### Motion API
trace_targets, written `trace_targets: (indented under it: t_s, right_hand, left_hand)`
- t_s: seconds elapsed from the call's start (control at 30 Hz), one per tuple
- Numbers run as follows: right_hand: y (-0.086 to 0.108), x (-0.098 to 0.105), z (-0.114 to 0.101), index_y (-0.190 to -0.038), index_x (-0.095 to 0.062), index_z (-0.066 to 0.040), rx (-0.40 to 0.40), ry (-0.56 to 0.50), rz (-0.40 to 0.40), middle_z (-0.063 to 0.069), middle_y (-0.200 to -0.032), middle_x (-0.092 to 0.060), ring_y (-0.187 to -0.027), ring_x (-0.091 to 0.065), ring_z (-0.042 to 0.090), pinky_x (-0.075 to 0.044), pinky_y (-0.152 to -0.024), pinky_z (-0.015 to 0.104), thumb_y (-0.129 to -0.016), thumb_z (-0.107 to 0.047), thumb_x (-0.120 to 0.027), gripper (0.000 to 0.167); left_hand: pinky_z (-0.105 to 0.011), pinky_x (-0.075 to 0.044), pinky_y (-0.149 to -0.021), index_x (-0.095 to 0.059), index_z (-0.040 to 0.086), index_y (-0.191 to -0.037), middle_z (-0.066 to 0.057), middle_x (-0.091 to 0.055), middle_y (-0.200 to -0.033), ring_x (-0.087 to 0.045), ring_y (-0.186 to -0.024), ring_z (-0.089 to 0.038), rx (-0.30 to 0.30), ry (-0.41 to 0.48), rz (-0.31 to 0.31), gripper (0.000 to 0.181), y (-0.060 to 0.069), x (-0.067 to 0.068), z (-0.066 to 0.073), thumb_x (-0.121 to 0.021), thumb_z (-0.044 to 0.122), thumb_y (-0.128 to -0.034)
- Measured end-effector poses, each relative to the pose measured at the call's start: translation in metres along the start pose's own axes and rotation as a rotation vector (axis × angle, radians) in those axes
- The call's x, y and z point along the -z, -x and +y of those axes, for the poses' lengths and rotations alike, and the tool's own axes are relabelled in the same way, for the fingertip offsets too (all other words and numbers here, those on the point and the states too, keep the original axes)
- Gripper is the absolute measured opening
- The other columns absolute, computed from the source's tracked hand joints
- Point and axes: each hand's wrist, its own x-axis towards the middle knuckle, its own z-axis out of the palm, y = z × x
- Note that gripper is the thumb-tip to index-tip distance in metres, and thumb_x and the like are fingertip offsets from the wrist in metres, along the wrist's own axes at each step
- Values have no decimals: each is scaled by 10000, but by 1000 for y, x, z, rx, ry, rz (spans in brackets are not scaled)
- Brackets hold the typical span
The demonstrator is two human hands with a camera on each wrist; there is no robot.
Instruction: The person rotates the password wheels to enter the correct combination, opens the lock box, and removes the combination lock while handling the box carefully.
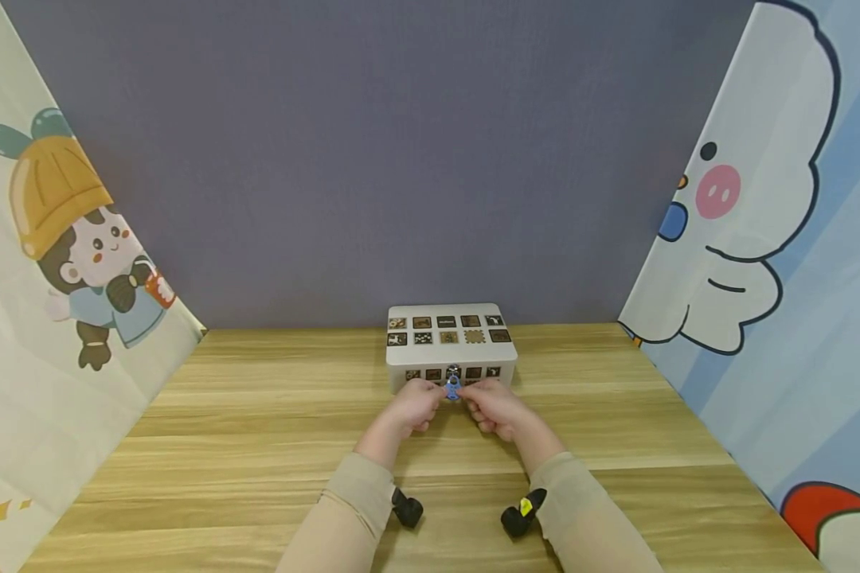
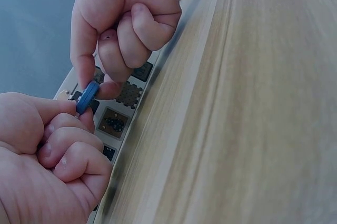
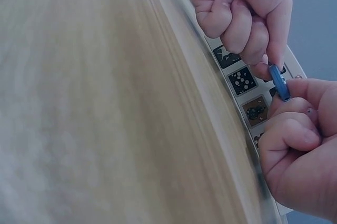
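Note:
A small blue padlock [image 1: 453, 388] hangs at the metal latch [image 1: 454, 371] on the front of a white box [image 1: 440, 355] printed with small square pictures. My left hand [image 1: 414, 403] pinches the padlock's left side between thumb and index finger. From the right, my right hand [image 1: 499, 407] pinches its other side the same way. In the left wrist view the blue padlock [image 2: 88, 97] shows edge-on between both hands' fingertips, the other fingers curled in. The box lid is down. Whether the shackle is locked or loose cannot be made out.
The box stands at the back of a wood-grain table [image 1: 294, 446], close to a grey back panel [image 1: 416, 159]. Printed cartoon sheets [image 1: 731, 175] flank the table on both sides. Black wrist devices [image 1: 520, 519] are strapped to both sleeves.

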Motion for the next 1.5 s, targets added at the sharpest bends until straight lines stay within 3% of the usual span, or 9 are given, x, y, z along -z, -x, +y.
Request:
trace_targets:
  t_s: [0.47, 0.73, 1.1, 1.5]
  right_hand:
    - [-2, 0, 1, -640, -428, -142, -19, -12, -11, -57, -545, -340, -428, -255, 57, -220, -382, 193, -1040, -243, -559, 433]
    - [-1, -1, 0, -668, -437, -138, -25, -22, -2, -61, -549, -326, -430, -242, 56, -212, -379, 194, -1039, -239, -559, 404]
    - [-2, 1, -2, -945, -587, -22, -63, -104, 39, -73, -592, -348, -449, -240, 44, -204, -383, 189, -1044, -278, -542, 278]
    - [0, 8, -4, -1086, -647, -38, -60, -120, 85, -72, -607, -388, -458, -254, 47, -210, -397, 190, -1025, -342, -585, 316]
  left_hand:
    - [-204, -247, -403, -607, -103, -931, 73, -314, -536, -257, -432, -64, 10, 12, -15, 308, 2, 2, 3, -528, 169, -1051]
    - [-204, -247, -399, -609, -115, -950, 72, -314, -537, -257, -430, -64, 8, 11, -10, 309, 2, 2, 3, -529, 166, -1048]
    - [-200, -248, -400, -648, -126, -1077, 76, -346, -555, -272, -439, -57, 11, 16, -7, 304, 2, 4, 1, -533, 153, -1043]
    - [-204, -243, -397, -642, -133, -1073, 74, -340, -555, -264, -438, -59, 6, 25, -10, 312, 1, 4, -1, -524, 156, -1050]
